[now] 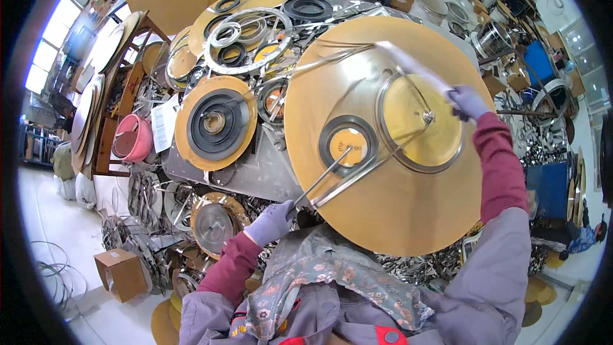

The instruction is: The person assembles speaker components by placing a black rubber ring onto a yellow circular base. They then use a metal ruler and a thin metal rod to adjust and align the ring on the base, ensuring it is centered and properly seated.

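A large round tan disc [408,217] lies before me. My left hand [271,222], in a pale glove, is closed round a thin metal rod [319,179]. The rod slants up to a yellow-centred black ring [329,134] on the disc. My right hand [469,103], gloved too, grips the end of a long pale bar [415,67] smeared by motion. The bar reaches left over the disc, past a silver-rimmed yellow circle [440,134] with a small metal hub [428,116]. Thin metal strips [348,185] run across the disc.
Left of the disc, a smaller tan disc [186,142] carries a dark ring [220,108] on the grey table [274,176]. Several rings, including a white one [286,32], are piled behind. A pink bucket [137,147] and cardboard box [121,275] stand left. Metal scraps [408,263] lie below.
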A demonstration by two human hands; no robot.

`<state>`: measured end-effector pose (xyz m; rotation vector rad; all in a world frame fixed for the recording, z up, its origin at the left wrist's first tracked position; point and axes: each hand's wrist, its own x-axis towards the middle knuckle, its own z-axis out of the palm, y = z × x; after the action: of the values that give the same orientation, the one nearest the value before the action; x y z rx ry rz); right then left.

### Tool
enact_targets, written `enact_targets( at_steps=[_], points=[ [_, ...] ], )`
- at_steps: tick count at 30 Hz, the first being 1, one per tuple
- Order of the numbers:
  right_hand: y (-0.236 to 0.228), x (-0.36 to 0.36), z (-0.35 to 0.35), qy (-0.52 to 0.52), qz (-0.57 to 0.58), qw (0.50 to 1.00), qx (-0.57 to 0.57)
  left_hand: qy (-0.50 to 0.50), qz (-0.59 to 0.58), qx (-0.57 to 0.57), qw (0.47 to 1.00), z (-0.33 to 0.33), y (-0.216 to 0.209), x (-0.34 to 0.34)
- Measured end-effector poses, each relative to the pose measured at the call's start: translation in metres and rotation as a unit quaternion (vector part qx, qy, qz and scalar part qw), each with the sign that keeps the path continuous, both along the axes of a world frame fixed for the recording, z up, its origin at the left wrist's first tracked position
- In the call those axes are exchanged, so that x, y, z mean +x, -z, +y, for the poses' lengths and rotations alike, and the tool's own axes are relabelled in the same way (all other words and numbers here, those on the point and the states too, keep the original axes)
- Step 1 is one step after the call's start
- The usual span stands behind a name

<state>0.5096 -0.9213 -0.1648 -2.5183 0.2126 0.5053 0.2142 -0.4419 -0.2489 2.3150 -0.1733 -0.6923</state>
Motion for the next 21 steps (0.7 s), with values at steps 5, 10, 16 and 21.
enact_targets(
  at_steps=[5,10,16,21],
  points=[
    [0.057,-0.042,-0.38,0.116,-0.108,0.889,-0.43,0.019,0.003,-0.03,0.999,-0.008,-0.007,0.018],
    [0.029,-0.205,-0.428,0.134,0.21,0.819,-0.516,-0.021,-0.004,-0.007,1.0,-0.002,-0.006,0.005],
    [-0.067,-0.259,-0.349,0.287,0.064,0.95,-0.104,0.019,-0.007,-0.007,1.0,0.011,-0.004,0.01],
    [-0.094,-0.174,-0.156,0.272,0.013,0.957,0.1,0.037,0.016,-0.02,0.999,0.009,0.0,0.004]
  ],
)
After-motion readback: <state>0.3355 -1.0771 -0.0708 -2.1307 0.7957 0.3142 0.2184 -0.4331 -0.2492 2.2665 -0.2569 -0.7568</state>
